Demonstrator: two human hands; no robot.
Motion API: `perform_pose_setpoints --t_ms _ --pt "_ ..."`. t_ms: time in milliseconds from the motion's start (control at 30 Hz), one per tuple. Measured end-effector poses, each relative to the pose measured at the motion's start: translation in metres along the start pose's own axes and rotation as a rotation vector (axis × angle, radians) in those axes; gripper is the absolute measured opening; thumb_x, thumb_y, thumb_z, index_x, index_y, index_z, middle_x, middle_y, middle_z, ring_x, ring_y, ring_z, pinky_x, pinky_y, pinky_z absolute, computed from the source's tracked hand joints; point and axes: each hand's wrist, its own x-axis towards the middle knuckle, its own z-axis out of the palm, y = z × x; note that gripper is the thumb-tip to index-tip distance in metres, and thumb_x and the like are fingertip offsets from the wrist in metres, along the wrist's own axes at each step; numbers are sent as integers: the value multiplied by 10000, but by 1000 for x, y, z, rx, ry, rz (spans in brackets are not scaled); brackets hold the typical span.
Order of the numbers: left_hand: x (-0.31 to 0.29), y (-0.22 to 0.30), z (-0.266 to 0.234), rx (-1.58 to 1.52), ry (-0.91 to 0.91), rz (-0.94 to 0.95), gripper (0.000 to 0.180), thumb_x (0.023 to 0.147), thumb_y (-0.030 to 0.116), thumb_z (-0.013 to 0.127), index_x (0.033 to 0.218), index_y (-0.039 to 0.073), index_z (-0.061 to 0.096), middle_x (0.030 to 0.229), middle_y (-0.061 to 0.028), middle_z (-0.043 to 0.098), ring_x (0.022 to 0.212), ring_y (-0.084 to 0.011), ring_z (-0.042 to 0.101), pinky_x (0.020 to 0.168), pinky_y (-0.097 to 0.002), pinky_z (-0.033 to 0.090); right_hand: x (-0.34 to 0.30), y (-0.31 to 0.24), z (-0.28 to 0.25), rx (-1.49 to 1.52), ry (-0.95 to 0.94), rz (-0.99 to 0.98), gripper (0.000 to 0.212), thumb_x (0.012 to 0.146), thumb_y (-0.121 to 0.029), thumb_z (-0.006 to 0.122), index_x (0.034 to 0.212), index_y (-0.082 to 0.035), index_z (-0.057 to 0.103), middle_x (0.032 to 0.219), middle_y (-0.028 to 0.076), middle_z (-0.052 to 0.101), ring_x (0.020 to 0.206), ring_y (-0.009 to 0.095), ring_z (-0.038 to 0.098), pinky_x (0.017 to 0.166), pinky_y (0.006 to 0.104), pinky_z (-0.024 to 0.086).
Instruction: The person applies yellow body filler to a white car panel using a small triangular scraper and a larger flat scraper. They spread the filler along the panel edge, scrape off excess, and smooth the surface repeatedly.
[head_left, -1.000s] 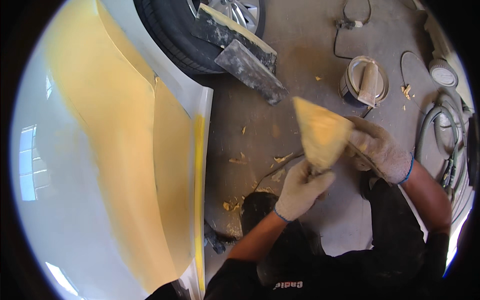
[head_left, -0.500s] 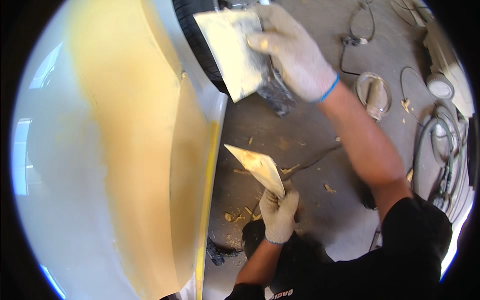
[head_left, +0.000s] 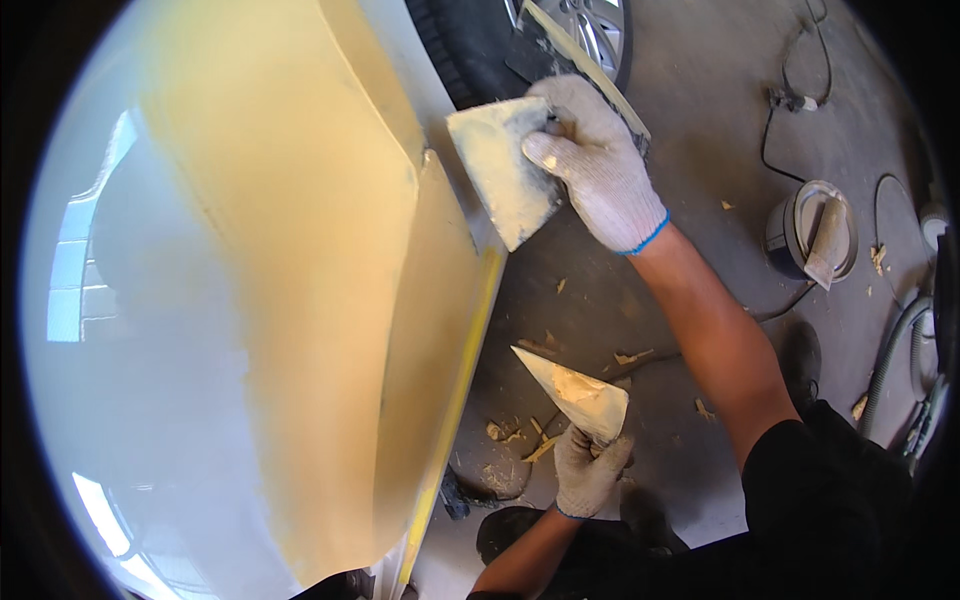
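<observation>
My right hand [head_left: 600,165], in a white knit glove, grips a square filler spreader [head_left: 497,165] smeared with cream putty. It stands off the car panel's edge, near the wheel. Behind that hand a longer dark blade with a cream edge [head_left: 590,60] shows; it seems to be held too, but the fingers hide the grip. Lower down, my gloved left hand [head_left: 590,472] is closed on another spreader [head_left: 575,395] carrying a lump of putty. To the left lies the curved pale car panel [head_left: 150,400], with a broad smooth band of yellow filler [head_left: 310,330].
A tire [head_left: 460,50] and spoked wheel rim [head_left: 600,30] sit beyond the panel. Yellow tape [head_left: 455,400] runs along its edge. On the grey floor stands a can [head_left: 790,240] with a scraper [head_left: 828,240] across it. Cables, hoses [head_left: 890,350] and dried putty scraps [head_left: 630,357] lie around.
My view has shifted, bringing the wheel rim and can further into sight. The spreader in my right hand has turned, and the long dark blade now shows above that hand. Both hands keep their hold.
</observation>
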Motion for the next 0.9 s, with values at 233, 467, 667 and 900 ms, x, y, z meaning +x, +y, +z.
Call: perform_pose_setpoints --t_ms 233,467,667,900 --pt "-3 -4 9 32 -33 -89 196 960 183 668 1047 43 562 680 -100 627 486 -136 555 425 -264 431 -1 -3 15 -20 57 25 278 876 49 659 1137 -49 649 930 0 618 796 68 591 718 242 511" --pt "-3 -10 9 -2 -26 -35 232 967 212 686 1053 35 564 673 -96 618 477 -142 554 417 -266 432 5 10 25 38 81 16 285 858 46 656 1128 -45 650 915 4 617 793 61 582 714 245 508" --pt "-1 -12 7 -12 -40 -43 253 961 231 700 1057 38 568 673 -88 611 481 -145 557 416 -269 434 5 14 28 26 98 31 285 852 41 661 1123 -47 649 913 -2 617 788 61 576 711 242 505" --pt "0 -15 4 5 -41 -45 242 958 217 698 1061 40 570 690 -90 623 486 -143 561 418 -269 441 5 17 27 -28 94 57 292 856 51 685 1127 -53 652 901 2 625 786 63 588 707 246 518"
